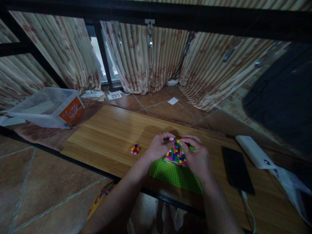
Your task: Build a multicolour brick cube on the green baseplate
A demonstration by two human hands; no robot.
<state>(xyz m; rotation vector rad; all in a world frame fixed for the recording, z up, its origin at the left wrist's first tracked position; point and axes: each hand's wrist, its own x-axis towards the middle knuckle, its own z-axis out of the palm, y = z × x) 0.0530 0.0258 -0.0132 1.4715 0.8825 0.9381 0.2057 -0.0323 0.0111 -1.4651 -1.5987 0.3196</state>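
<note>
A multicoloured build of small toy bricks rests on a bright green studded baseplate near the table's front edge. My left hand is closed at the build's far left side, thumb and fingers round its edge. At the far right corner, my right hand is closed too, with thumb and forefinger pressed together by a yellow brick. Whether that brick is loose or part of the build, I cannot tell. Left of my hands, a small heap of loose toy bricks lies on the wooden table.
A black phone with a white cable lies to the right, beside a long white device. A clear plastic bin with an orange label stands at the far left. Curtains hang beyond the table; papers lie below them.
</note>
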